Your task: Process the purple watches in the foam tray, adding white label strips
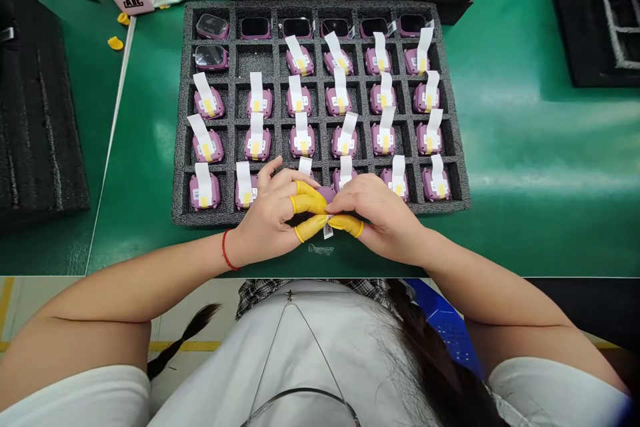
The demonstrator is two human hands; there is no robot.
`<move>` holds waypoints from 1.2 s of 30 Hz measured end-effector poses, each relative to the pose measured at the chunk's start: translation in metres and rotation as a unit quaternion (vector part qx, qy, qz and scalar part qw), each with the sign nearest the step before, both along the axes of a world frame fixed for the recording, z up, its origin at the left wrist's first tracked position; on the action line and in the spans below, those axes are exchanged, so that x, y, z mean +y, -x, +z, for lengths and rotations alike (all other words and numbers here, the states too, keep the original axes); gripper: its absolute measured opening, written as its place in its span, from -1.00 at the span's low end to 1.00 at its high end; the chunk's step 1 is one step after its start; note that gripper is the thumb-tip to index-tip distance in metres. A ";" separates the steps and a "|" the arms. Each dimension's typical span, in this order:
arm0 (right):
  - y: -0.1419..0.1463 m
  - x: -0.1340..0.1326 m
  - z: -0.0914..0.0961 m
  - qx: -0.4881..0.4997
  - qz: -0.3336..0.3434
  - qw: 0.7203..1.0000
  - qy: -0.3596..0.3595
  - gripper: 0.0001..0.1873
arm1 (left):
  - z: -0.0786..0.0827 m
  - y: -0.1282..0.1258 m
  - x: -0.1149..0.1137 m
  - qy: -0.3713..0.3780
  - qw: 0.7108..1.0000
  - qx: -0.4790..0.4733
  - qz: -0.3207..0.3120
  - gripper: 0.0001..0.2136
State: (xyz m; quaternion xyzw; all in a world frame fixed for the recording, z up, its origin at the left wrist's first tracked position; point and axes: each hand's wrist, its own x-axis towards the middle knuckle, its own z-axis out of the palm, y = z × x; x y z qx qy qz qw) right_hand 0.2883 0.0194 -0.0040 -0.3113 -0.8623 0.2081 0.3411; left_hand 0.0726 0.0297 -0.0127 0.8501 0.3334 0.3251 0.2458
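I see the purple smartwatch body [327, 193] between both hands, at the foam tray's [178, 177] near edge, neither hand nearer; the left hand [275, 210] pinches it from the left, the right hand [385, 217] from the right; its long axis, finger-hidden, I cannot tell.

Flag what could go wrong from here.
The left hand and right hand grip a purple device close to the front edge of the foam tray, so a slip might drop it. The small white label sticking out below could crease or tear. The clear plastic scrap near the hands might cling to a yellow finger cot.
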 end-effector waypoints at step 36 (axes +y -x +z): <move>-0.020 0.014 0.020 0.170 -0.145 0.906 0.358 -0.74 | 0.004 0.003 0.000 0.005 0.999 0.004 -0.038 -0.80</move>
